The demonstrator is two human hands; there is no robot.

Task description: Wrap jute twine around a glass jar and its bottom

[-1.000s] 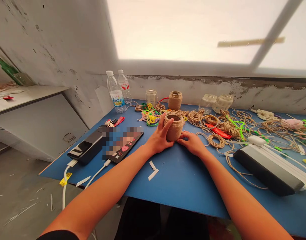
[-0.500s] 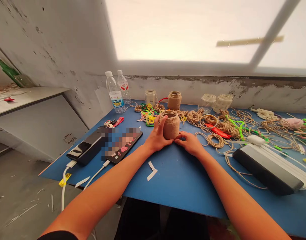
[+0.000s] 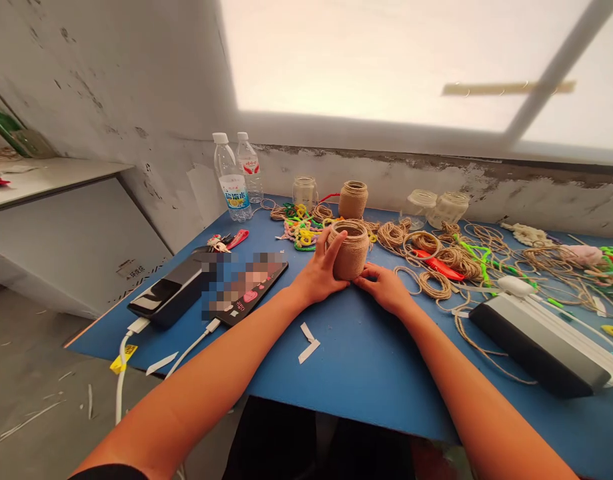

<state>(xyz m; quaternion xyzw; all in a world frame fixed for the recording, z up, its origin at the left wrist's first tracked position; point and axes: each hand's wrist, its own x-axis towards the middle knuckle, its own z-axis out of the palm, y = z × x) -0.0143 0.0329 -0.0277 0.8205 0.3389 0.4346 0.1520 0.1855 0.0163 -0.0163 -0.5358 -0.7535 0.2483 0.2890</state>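
A small jar (image 3: 351,257) wrapped in brown twine stands upright on the blue table, its open mouth facing up. Its left side is in the grip of my left hand (image 3: 322,273), with fingers spread over the wall up to the rim and the thumb low at the front. My right hand (image 3: 381,287) is closed at the jar's lower right, thumb and fingertips against the base. Part of those fingertips is hidden. Just behind stands a second twine-wrapped jar (image 3: 353,201), touched by neither hand.
Coils of twine (image 3: 433,283) and a red tool (image 3: 439,265) lie right of my hands. Glass jars (image 3: 449,210) and plastic bottles (image 3: 233,190) line the back. A phone (image 3: 251,290) and black device (image 3: 173,290) with cables lie left; a grey-black box (image 3: 541,340) sits right.
The view has shifted slightly. The jar and both hands sit marginally farther right, with the same hold.
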